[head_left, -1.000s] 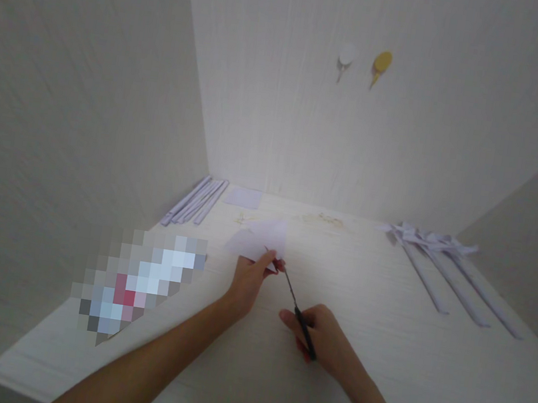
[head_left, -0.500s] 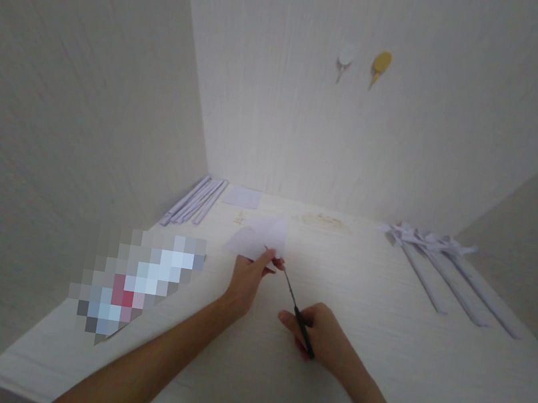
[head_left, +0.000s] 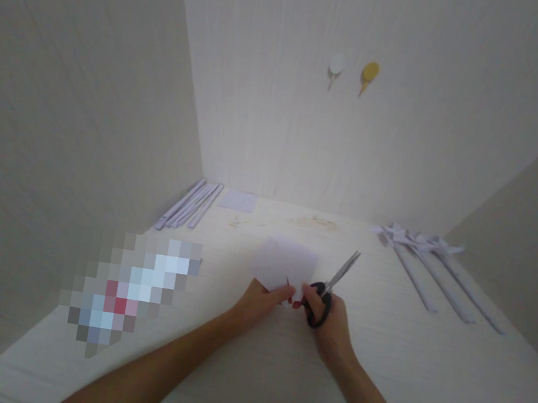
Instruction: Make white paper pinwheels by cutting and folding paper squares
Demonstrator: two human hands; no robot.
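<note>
In the middle of the head view, a sheet of white paper (head_left: 285,259) is pinched at its near edge by my left hand (head_left: 264,302). A dark slit or line shows in the paper just above my left thumb. My right hand (head_left: 332,322) grips scissors (head_left: 320,303) with black handles. Their metal blades point up and to the right, away from the paper, and look nearly closed. The fingertips of my right hand are close to the paper's near right corner; whether they touch it I cannot tell.
Rolled paper sticks (head_left: 191,205) lie at the back left beside a small paper square (head_left: 237,201). Folded paper pinwheels on sticks (head_left: 419,244) rest at the back right. A blurred-out flat object (head_left: 138,296) lies at left. Two hooks (head_left: 370,72) are on the back wall.
The scissors have swung from pointing at the paper to pointing up and right. My right hand has moved up beside my left. The paper has turned and shifted right with my left hand.
</note>
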